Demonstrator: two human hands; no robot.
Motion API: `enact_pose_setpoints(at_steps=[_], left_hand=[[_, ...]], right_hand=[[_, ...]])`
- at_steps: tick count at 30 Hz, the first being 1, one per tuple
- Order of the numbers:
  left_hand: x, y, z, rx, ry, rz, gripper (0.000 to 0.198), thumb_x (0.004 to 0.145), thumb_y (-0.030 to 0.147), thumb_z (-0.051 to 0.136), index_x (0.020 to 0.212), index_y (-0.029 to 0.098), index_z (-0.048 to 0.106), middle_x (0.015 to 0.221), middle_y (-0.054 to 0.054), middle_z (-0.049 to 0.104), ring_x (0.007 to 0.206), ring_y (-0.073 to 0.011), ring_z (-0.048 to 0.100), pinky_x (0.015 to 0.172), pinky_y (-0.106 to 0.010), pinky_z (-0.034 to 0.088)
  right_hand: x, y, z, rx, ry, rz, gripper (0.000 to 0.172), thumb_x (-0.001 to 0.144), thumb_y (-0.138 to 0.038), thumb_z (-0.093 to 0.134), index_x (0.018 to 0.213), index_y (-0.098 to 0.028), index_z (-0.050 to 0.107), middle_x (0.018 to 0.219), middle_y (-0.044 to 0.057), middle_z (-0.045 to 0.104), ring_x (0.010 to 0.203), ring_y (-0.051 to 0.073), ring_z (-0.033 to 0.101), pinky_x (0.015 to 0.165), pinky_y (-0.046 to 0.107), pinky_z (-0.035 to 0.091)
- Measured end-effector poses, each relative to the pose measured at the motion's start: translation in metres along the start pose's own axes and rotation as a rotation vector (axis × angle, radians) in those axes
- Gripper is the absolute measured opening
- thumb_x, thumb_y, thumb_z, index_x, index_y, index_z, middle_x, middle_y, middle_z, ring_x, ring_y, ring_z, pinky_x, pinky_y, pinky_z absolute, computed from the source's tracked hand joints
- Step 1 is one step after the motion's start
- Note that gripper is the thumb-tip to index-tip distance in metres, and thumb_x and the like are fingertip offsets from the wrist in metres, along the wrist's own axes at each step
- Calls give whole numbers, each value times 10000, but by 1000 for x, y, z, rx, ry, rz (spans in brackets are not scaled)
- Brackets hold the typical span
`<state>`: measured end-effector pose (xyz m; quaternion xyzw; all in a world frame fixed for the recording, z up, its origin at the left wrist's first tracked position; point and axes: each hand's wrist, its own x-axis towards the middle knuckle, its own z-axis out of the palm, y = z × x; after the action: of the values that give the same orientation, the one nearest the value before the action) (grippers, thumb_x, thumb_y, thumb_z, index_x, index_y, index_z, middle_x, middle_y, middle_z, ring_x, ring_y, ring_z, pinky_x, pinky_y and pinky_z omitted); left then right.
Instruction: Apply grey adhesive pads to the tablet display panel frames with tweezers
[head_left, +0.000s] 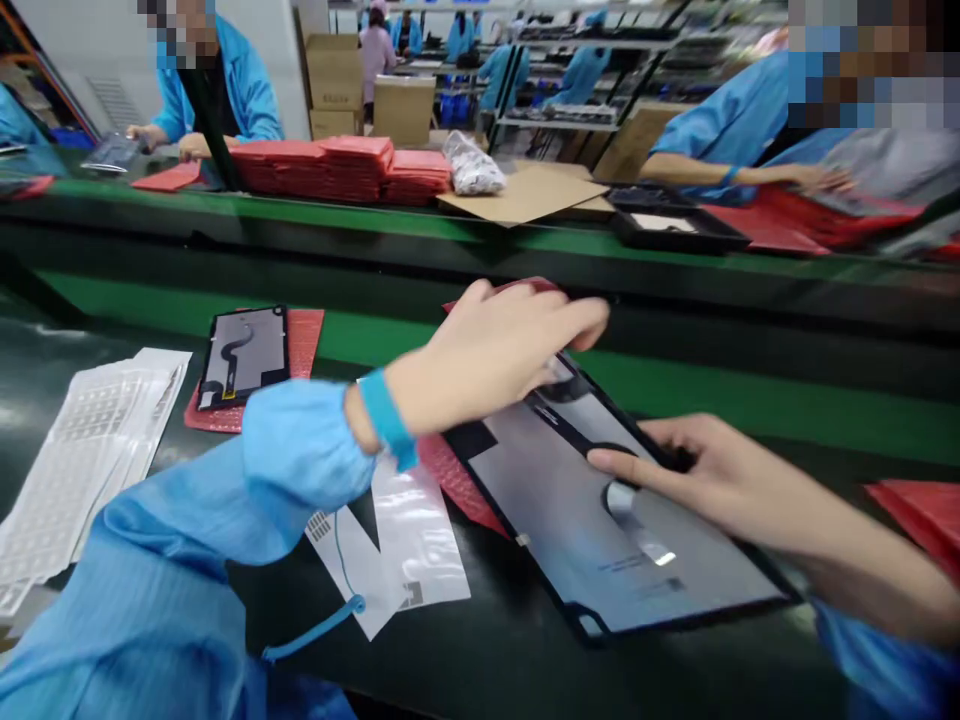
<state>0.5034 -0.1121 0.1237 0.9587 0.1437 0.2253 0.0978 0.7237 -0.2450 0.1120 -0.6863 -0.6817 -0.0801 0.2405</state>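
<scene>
A tablet screen panel [525, 480] lies tilted in front of me, its grey back facing up, with a black flex cable and a curled ribbon end. My right hand [694, 465] grips its right edge, thumb on the back near the cable. My left hand [510, 345] is over the panel's far end, fingers bent toward the thumb; what is between them is hidden. A teal wrist strap [386, 415] circles my left wrist. Under the panel's left side shows a red bubble bag [465, 485]. White label sheets [420, 530] lie beside it.
Another screen panel [255, 355] rests on a red bag at the left, near stacked sticker sheets [90, 440]. A blue coiled cord [315, 630] lies at the front. Beyond the green ledge [360, 225] are red bag stacks [322, 170], a black tray [679, 220] and co-workers in blue.
</scene>
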Motion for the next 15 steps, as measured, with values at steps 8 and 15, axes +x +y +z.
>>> enact_pose_setpoints(at_steps=[8, 15], left_hand=[[-194, 21, 109, -94, -115, -177, 470, 926, 539, 699, 1265, 225, 618, 1367, -83, 654, 1304, -269, 570, 1159, -495, 248], [-227, 66, 128, -151, 26, -285, 259, 961, 494, 679, 1063, 260, 721, 1125, -5, 736, 1083, -207, 637, 1017, -426, 324]], right_hand=[[-80, 7, 26, 67, 2, 496, 738, 974, -796, 308, 904, -199, 735, 931, 135, 682, 852, 286, 645, 697, 392, 537], [-129, -59, 76, 1056, -745, 659, 560, 922, -701, 609, 866, -174, 791, 661, 42, 665, 405, 143, 598, 429, 271, 541]])
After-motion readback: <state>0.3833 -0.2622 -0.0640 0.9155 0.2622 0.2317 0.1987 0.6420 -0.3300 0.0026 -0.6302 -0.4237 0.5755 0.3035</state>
